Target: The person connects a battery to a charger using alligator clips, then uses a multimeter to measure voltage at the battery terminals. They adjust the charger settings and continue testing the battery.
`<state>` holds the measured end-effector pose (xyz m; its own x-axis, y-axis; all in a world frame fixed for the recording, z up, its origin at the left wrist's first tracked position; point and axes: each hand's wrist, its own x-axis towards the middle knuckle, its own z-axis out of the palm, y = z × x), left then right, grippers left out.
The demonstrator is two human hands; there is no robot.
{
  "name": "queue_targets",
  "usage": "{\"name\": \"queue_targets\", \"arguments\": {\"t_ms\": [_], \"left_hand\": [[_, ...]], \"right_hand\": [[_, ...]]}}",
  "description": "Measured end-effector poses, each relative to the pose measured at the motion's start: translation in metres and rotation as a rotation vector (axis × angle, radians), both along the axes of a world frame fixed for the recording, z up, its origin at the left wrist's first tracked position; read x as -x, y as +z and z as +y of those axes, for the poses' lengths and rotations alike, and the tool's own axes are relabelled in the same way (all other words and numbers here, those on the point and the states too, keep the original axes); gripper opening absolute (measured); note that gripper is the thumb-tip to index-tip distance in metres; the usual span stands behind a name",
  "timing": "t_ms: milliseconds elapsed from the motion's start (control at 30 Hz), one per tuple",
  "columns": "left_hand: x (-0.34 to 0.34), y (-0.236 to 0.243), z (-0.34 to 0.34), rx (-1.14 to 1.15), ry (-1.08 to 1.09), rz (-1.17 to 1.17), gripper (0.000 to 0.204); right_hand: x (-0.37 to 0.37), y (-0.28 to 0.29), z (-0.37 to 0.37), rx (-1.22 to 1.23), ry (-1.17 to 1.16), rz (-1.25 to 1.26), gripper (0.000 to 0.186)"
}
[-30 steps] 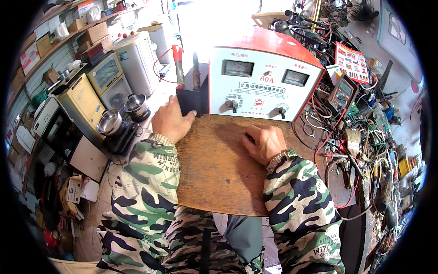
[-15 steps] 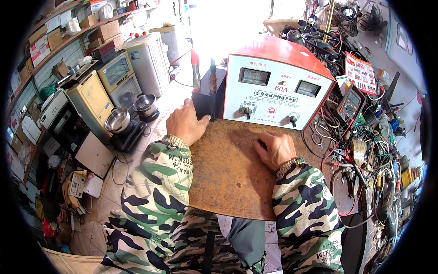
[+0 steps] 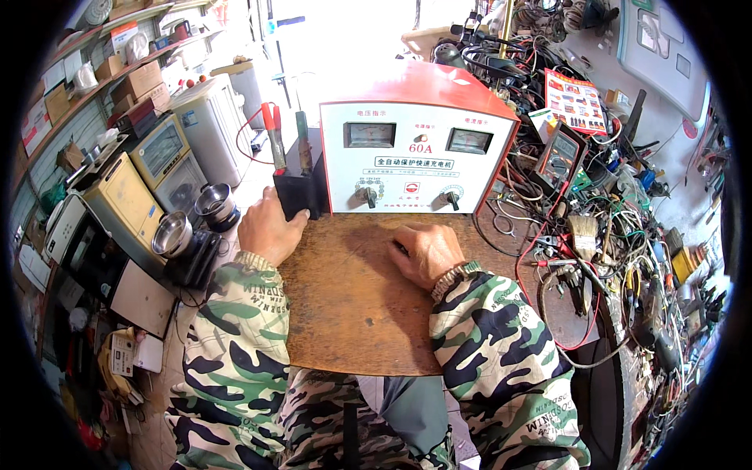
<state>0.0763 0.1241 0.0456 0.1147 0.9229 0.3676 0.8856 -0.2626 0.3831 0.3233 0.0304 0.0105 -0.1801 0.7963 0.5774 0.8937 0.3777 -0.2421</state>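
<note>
A red and white battery charger [image 3: 415, 176] with two dial meters and two black knobs stands at the far side of a worn wooden tabletop [image 3: 356, 313]. Beside its left end sits a black box [image 3: 296, 196]. Two upright clamps rise from this box, one a red-handled clamp [image 3: 272, 125], the other a dark-handled clamp [image 3: 304, 137]. My left hand [image 3: 270, 227] grips the box's near left corner, thumb across the front and fingers partly hidden along the side. On the wood before the charger rests my right hand [image 3: 427, 252], fingers curled round a dark spot I cannot make out.
To the right lie tangled cables [image 3: 619, 258], a multimeter [image 3: 560, 160], a paintbrush [image 3: 583, 235] and red test leads. Left of the table, metal pots [image 3: 172, 233] sit near yellow cabinets [image 3: 129, 204]. Loaded shelves [image 3: 117, 74] line the left wall.
The whole view has swung to the right, so the charger, box and both hands appear farther left. Both hands keep their places against the box and on the tabletop.
</note>
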Motion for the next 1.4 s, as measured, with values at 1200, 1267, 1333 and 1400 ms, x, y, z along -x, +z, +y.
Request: {"name": "queue_targets", "arguments": {"t_ms": [1200,1267,1333,1400], "left_hand": [[0.003,-0.002,0.005,0.016,0.017,0.033,0.054],[0.002,-0.003,0.005,0.001,0.023,0.041,0.054],[0.003,-0.001,0.004,0.011,0.023,0.036,0.055],[0.004,-0.001,0.004,0.014,0.022,0.028,0.055]], "right_hand": [[-0.001,0.001,0.001,0.035,0.03,-0.005,0.02],[-0.001,0.0,0.001,0.032,0.028,-0.001,0.02],[0.0,0.001,0.001,0.032,0.027,0.001,0.018],[0.001,0.003,0.0,0.038,0.027,0.0,0.016]]}}
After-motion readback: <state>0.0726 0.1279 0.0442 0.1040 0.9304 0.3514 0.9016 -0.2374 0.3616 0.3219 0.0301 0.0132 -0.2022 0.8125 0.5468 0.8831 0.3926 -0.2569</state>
